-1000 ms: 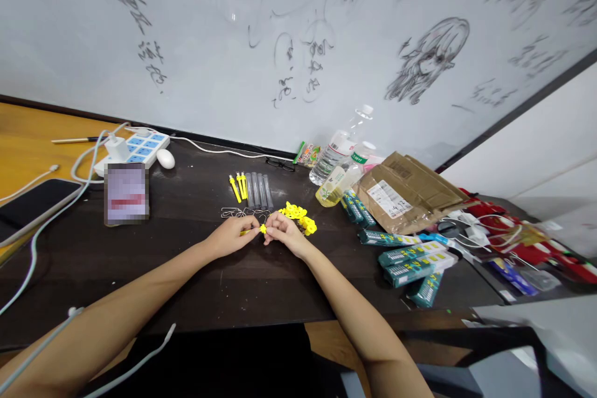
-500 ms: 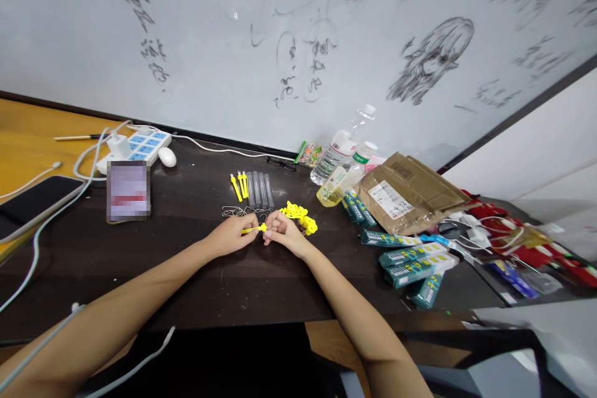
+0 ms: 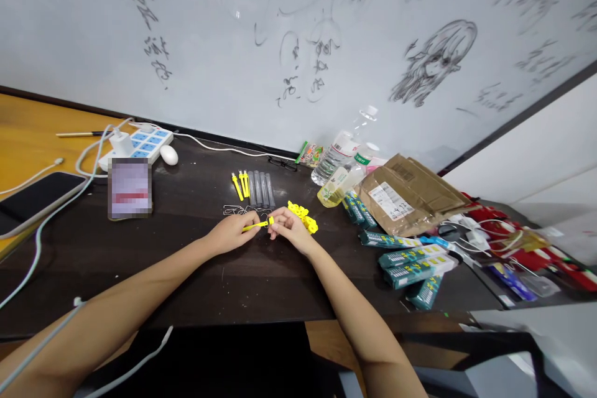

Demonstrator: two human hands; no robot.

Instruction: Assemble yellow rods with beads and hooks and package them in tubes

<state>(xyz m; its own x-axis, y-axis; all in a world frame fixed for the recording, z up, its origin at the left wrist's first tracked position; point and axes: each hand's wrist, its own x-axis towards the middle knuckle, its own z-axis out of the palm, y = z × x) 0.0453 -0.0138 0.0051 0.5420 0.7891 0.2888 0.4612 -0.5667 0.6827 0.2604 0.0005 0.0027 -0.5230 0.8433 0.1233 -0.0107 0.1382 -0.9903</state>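
Two hands at work here, both on the near side of the row of slim, clear plastic tubes (image 3: 262, 189), w/ the L hand (image 3: 233, 232) a bit left of that row and the R hand (image 3: 290, 229) a bit right of it. L thumb and fingers are clamped on a thin, straight yellow plastic stick (image 3: 252, 226), and here's the bit that counts: its long axis runs crosswise, approx. left to right w/ a slight tilt away, tip aimed at a small yellow plastic piece (image 3: 271, 221) pinched in the R fingertips. So the piece sits off the stick's tip, on the tubes' near side, R hand nearer to it, the two lying roughly in line. Touching or just apart? Too small, can't tell. Round the tubes, quick: three yellow plastic sticks w/ pale tips (image 3: 240, 185) just beside them on the left; thin bent metal wire hooks (image 3: 236, 209) near-left; a heap of bright yellow plastic pieces (image 3: 303, 217) near-right, just past the R hand; a tall clear plastic bottle w/ white cap (image 3: 333, 158) well to the right, all on the dark brown tabletop (image 3: 186, 292).
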